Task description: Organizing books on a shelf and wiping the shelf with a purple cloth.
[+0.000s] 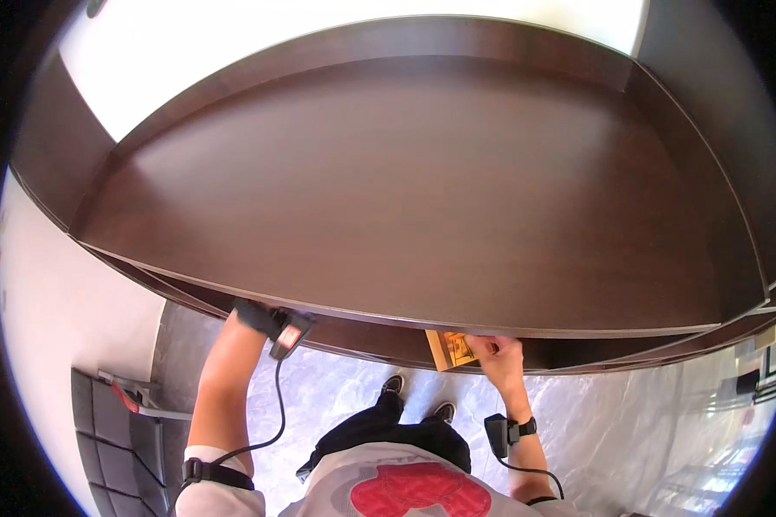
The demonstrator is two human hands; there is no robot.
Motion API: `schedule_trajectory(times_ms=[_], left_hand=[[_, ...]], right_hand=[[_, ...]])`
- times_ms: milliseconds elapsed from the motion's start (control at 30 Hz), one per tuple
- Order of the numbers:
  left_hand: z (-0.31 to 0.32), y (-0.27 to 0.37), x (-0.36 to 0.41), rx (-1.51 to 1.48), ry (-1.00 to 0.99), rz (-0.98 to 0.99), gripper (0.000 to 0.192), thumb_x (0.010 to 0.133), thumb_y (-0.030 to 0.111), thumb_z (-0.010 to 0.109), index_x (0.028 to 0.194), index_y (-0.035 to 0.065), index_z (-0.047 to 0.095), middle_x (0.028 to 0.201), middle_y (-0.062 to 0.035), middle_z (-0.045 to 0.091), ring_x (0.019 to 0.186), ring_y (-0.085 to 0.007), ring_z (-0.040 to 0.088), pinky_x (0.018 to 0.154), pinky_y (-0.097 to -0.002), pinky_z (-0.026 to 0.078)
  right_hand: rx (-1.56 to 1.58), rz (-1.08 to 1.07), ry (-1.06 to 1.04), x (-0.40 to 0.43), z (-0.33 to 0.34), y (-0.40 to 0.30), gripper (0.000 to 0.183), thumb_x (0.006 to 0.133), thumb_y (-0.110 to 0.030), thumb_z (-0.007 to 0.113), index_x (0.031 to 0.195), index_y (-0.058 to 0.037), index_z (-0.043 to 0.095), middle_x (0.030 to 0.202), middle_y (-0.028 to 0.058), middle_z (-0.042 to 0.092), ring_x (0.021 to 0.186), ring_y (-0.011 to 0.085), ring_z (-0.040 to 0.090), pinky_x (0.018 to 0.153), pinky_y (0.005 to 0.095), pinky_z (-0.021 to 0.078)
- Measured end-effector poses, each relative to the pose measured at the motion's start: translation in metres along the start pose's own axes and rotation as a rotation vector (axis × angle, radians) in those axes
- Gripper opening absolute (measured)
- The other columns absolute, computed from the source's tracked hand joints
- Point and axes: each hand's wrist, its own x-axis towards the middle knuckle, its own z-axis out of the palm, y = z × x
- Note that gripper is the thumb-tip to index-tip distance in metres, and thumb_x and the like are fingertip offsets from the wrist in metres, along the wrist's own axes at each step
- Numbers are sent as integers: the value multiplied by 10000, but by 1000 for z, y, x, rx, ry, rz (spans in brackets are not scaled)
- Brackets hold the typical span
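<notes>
My right hand (499,355) is at the front edge of a dark brown wooden shelf top (414,194), with its fingers bent. Its fingertips are on the right side of a yellow-orange printed item (451,352), a flat box or a book. That item juts out from below the edge, tilted, and its far end is hidden under the top. My left forearm (226,368) reaches beneath the same edge further left. The left hand itself is out of view below the top; only the strapped wrist device (288,339) shows.
A lower brown board (362,339) runs under the top. Raised side panels (698,148) and a back rim (427,39) frame the top. Cables hang from both arm devices. At left stands a grey padded seat (119,433), on a marbled floor (595,426).
</notes>
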Motion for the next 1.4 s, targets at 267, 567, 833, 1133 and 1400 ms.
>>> schedule_trajectory(times_ms=[267,567,833,1133,1400], left_hand=[[11,1,6,-20,-33,-11,313,863,221,524,1077,-7,548,983,-173,610,868,-272,627,685,-430,519],[-16,91,-5,-1091,-396,-356,347,884,251,492,1110,-11,525,1027,-176,598,886,-283,623,699,-437,527],[40,79,-24,-2357,-660,-513,308,909,167,472,1172,7,484,1100,-176,559,979,-268,583,742,-383,537],[15,56,2,-597,113,-45,293,806,44,579,1096,18,557,1088,-130,568,955,-252,566,828,-395,467],[20,40,6,-104,11,253,306,798,65,564,1100,18,558,1105,-157,561,989,-288,553,861,-425,445]], right_hand=[[-703,-672,-87,-19,25,19,520,673,-138,721,1162,-79,552,1140,147,575,1104,311,518,989,425,354],[175,-222,402,-33,17,-12,186,935,-105,421,931,13,566,771,97,551,719,131,489,699,299,442],[-17,-712,-223,-43,-13,-42,251,807,17,472,1005,-14,625,1091,144,608,1039,308,561,924,368,402],[-116,-409,107,-21,-2,-18,393,725,-6,666,1103,0,556,1106,155,587,1003,312,577,894,361,434],[-775,-351,167,80,-8,22,293,812,-167,563,1059,-11,575,1009,198,611,968,395,559,862,460,426]])
